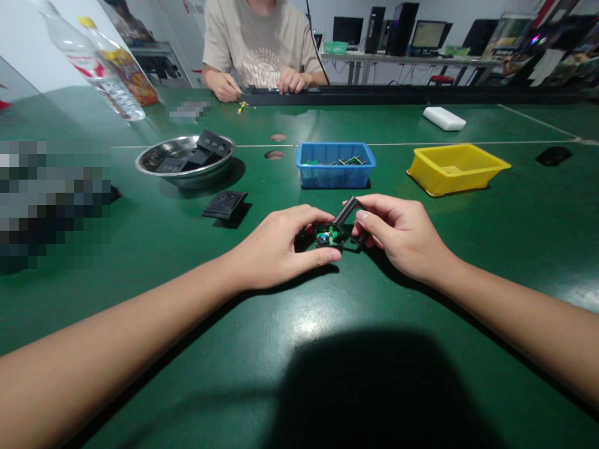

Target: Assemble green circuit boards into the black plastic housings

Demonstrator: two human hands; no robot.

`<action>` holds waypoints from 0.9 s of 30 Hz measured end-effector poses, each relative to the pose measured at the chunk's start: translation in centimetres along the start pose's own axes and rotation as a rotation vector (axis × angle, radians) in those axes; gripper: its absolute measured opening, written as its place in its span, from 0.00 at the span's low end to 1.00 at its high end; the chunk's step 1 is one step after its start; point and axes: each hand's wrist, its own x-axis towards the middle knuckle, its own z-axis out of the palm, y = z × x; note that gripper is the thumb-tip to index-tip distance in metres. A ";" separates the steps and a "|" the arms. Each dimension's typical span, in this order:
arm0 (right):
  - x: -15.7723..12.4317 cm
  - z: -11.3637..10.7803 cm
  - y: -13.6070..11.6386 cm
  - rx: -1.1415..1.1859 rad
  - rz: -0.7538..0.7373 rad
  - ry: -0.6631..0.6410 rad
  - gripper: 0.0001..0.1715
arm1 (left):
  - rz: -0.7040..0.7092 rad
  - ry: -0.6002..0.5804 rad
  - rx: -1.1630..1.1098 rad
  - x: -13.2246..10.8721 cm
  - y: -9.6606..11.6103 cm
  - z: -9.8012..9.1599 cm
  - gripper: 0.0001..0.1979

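My left hand (281, 246) is closed around a small black case holding a green circuit board (329, 236), which rests on the green table (299, 349). My right hand (402, 234) pinches a black plastic cover piece (347, 211), tilted up over the right edge of the case. Both hands meet at the table's middle. The lower half of the case is hidden by my fingers.
A steel bowl (154, 163) with black covers sits back left, one black cover (224, 204) lying in front of it. A blue bin (335, 174) of small parts and a yellow bin (456, 169) stand behind my hands. Another person (257, 43) works across the table. Bottles (100, 62) stand far left.
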 end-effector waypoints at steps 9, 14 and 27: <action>-0.1 0.0 0.0 0.107 0.005 0.036 0.18 | -0.049 0.042 -0.027 -0.3 -0.2 0.6 0.24; -0.4 0.0 0.0 0.159 -0.039 -0.052 0.16 | -0.062 0.057 -0.111 -0.5 -0.2 0.6 0.38; -0.8 0.2 0.3 -0.083 -0.148 -0.034 0.10 | 0.070 0.083 0.034 -0.4 0.4 -0.1 0.21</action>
